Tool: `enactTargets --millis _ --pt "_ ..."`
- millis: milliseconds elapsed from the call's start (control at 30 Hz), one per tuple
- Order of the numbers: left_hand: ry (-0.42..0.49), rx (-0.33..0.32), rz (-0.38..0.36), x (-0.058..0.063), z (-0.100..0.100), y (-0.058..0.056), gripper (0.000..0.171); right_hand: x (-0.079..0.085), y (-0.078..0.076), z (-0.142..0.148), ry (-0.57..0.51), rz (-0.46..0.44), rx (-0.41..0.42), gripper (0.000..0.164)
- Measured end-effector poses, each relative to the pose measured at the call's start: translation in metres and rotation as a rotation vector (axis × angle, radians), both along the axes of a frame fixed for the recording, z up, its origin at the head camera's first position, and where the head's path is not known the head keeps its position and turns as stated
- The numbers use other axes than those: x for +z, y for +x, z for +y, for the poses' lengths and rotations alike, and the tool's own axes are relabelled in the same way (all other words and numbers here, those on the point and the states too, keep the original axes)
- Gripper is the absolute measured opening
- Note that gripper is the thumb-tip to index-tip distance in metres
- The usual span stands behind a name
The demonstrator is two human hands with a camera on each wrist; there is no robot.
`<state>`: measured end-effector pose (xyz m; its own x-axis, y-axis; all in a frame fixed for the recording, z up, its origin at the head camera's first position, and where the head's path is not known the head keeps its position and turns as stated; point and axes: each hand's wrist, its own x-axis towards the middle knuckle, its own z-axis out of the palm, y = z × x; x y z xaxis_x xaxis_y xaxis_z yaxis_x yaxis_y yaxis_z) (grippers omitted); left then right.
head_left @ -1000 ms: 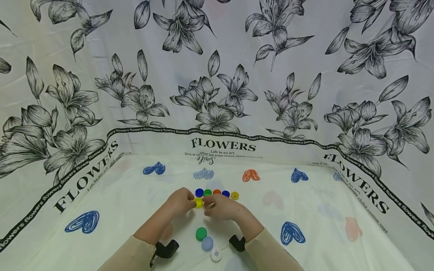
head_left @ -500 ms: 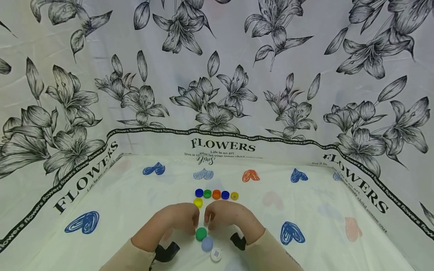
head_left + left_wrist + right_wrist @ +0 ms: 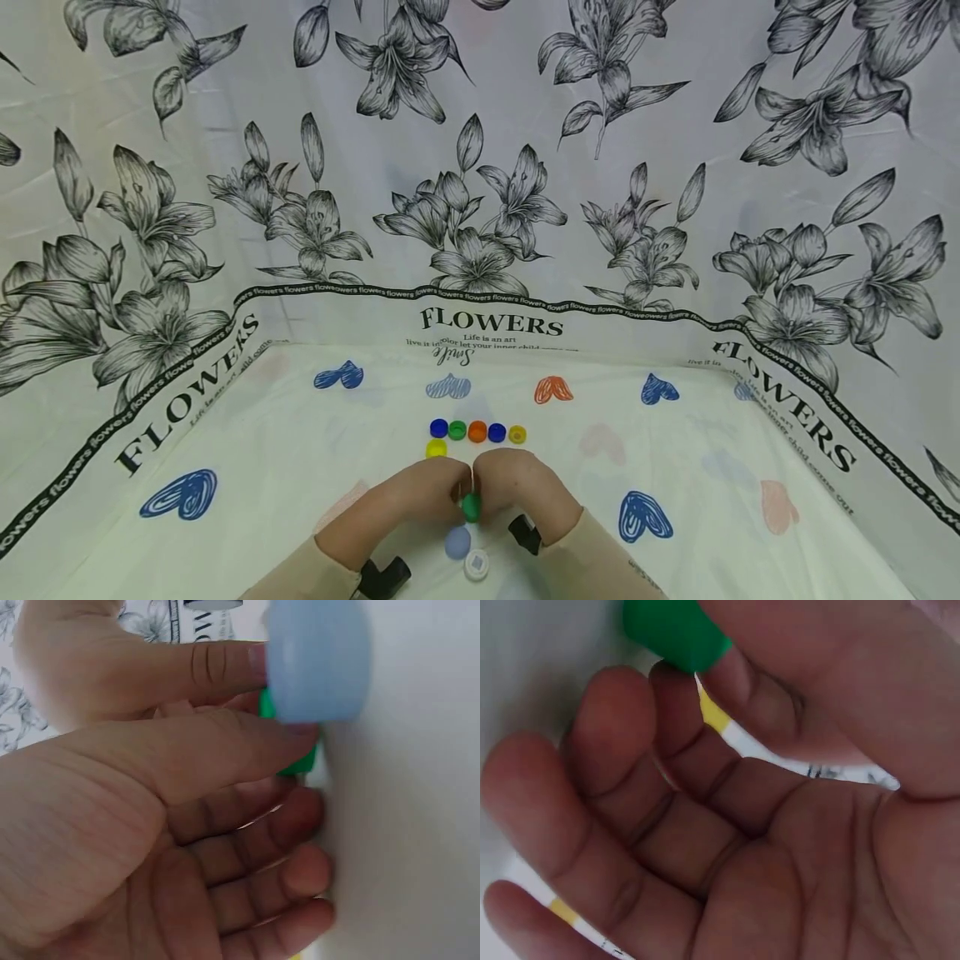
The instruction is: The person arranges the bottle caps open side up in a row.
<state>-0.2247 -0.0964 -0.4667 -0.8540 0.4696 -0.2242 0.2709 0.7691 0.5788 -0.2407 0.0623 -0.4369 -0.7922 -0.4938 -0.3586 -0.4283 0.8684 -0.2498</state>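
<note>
A green bottle cap (image 3: 470, 507) stands tilted up between my two hands in the head view. My left hand (image 3: 433, 490) pinches its left side with thumb and fingertips, and the left wrist view shows the green cap (image 3: 300, 763) partly covered by the thumb. From the other side, my right hand (image 3: 517, 485) holds the cap by its fingertips; its other fingers curve loosely in the right wrist view, where the green cap (image 3: 671, 634) is at the top. A light blue cap (image 3: 457, 542) lies just nearer, large in front of the left thumb in the left wrist view.
A white cap (image 3: 476, 565) lies nearest the body. Beyond the hands runs a row of caps: blue (image 3: 438, 428), green (image 3: 457, 430), orange (image 3: 477, 431), blue (image 3: 497, 432) and yellow (image 3: 517, 434). A yellow cap (image 3: 436, 448) sits below the row's left end. Flower-printed cloth (image 3: 480, 233) rises behind.
Both hands have left the yellow cap below the row and come toward the body. They have taken hold of the nearer green cap, which is now tipped up and slightly farther right.
</note>
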Motion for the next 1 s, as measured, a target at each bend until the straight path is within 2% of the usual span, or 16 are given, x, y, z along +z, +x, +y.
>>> enactTargets --millis 133,300,500,733,1000 --pt "-0.012 -0.008 0.038 -0.001 0.004 0.001 0.021 -0.003 0.0 -0.001 0.008 0.008 -0.019 0.029" --pt "-0.016 0.032 0.009 0.005 0.003 0.003 0.016 -0.004 -0.002 -0.002 -0.054 -0.013 -0.053 0.02" --pt "-0.024 0.075 0.004 0.014 -0.006 0.001 0.01 -0.005 -0.007 0.0 -0.137 -0.043 -0.013 0.014" --pt "-0.036 0.114 0.07 0.016 -0.014 -0.001 0.011 -0.007 -0.014 0.001 -0.204 -0.049 0.011 0.013" --pt "-0.006 0.221 0.189 0.019 -0.015 -0.003 0.016 -0.011 -0.022 0.004 -0.341 -0.085 -0.014 0.015"
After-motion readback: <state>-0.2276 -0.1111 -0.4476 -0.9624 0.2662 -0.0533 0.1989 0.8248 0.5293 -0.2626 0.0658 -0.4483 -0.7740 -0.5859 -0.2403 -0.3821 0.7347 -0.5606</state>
